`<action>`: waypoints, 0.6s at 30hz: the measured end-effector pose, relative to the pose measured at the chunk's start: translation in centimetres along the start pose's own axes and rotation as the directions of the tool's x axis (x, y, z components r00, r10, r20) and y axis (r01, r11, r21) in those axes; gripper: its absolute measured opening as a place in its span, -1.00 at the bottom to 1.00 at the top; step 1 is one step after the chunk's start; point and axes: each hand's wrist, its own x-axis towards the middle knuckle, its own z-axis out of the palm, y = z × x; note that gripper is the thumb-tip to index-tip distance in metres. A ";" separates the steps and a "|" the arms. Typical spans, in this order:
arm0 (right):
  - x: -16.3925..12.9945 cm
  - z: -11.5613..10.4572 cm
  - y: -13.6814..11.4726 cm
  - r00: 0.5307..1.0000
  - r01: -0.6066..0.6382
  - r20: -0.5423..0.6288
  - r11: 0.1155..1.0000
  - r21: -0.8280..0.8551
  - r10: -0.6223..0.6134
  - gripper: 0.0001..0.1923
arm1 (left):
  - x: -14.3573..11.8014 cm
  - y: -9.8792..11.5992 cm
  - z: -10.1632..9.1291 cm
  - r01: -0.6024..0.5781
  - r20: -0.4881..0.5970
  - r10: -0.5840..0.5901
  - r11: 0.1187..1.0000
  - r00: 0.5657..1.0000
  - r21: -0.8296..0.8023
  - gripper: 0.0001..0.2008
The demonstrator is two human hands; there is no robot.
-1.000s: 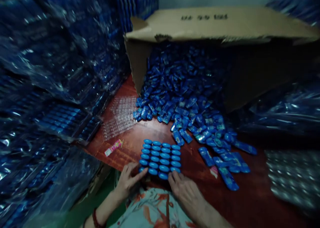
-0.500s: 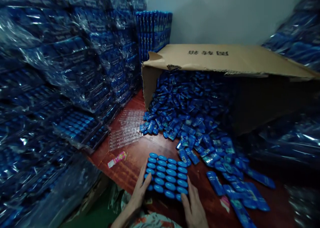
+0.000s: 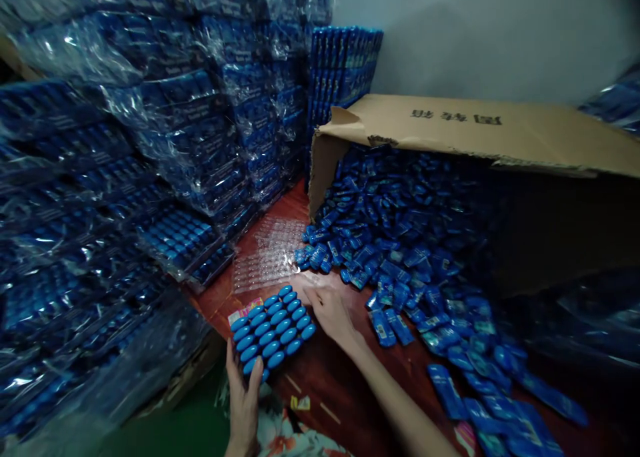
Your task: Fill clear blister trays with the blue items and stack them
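Note:
My left hand [image 3: 243, 393] grips the near left corner of a block of slim blue oval-ended packs [image 3: 273, 330], thumb on top and fingers at the side. The block is tilted, its rows of glossy oval ends facing up. Beyond its right edge my right hand [image 3: 327, 310] reaches forward, apart from the block, fingers pointing toward the clear moulded plastic trays [image 3: 265, 260]. Nothing shows in that hand. A pink and yellow wrapper [image 3: 245, 311] lies partly behind the block.
An open cardboard box [image 3: 450, 127] lies on its side, with loose blue packs [image 3: 395, 263] spilling onto the red-brown table [image 3: 345, 383]. Plastic-wrapped stacks of blue packs [image 3: 200, 130] rise at the left. A small yellow wrapper [image 3: 301, 402] lies near the table's front edge.
Both hands held the block before. My left hand has moved it left and turned it; my right hand has let go and reached forward. The view has shifted left.

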 end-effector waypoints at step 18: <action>12.6 5.2 -0.9 0.781 0.355 0.610 0.898 -0.260 -0.132 -0.19 | 2.4 -2.4 -3.1 -0.701 0.263 0.731 0.390 0.630 0.597 -0.37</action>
